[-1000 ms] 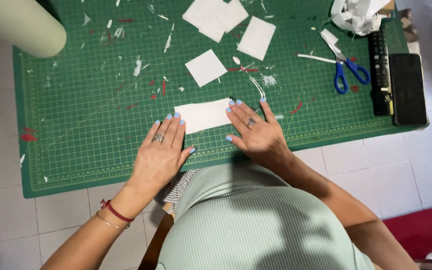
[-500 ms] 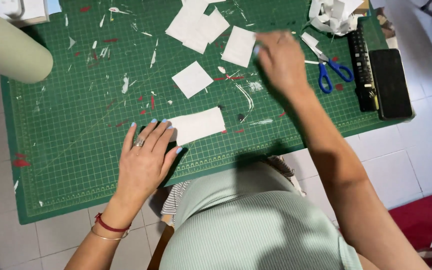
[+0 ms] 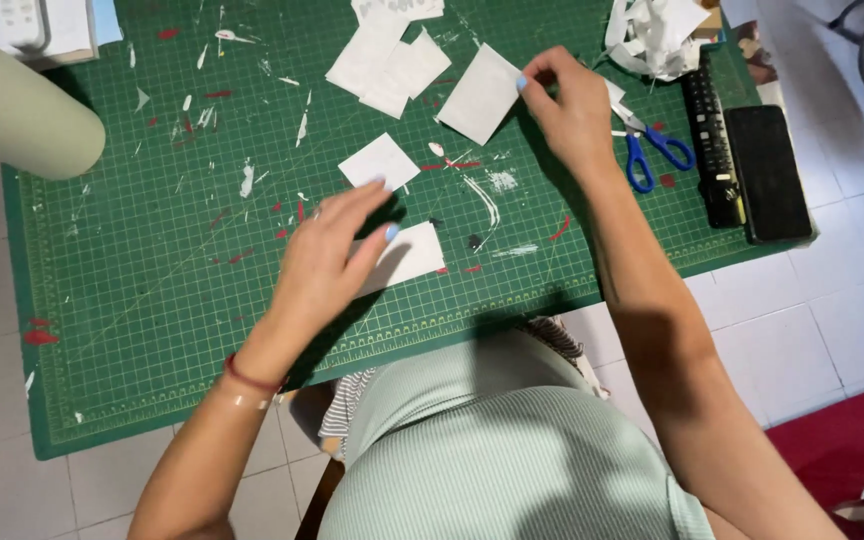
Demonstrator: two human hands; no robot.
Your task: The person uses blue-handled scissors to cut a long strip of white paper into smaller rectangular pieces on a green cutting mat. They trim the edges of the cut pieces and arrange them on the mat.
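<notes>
While pinching the near corner of a white square sheet of paper (image 3: 480,93) between thumb and fingertips, the right hand (image 3: 574,105) holds it at the far side of the green gridded cutting mat (image 3: 132,300), flat or nearly so, edges clean and uncreased. Left hand (image 3: 327,262) hovering over or resting on a white rectangular paper piece (image 3: 410,256) near the mat's front edge, fingers spread and loosely extended, nothing gripped. Small white paper square (image 3: 380,161) just beyond its fingertips. Overlapping white paper squares (image 3: 387,62) stacked further back. Blue-handled scissors (image 3: 652,145) just right of the right hand, beside a black remote control (image 3: 712,140) and a black rectangular case (image 3: 767,170). No containers among them.
</notes>
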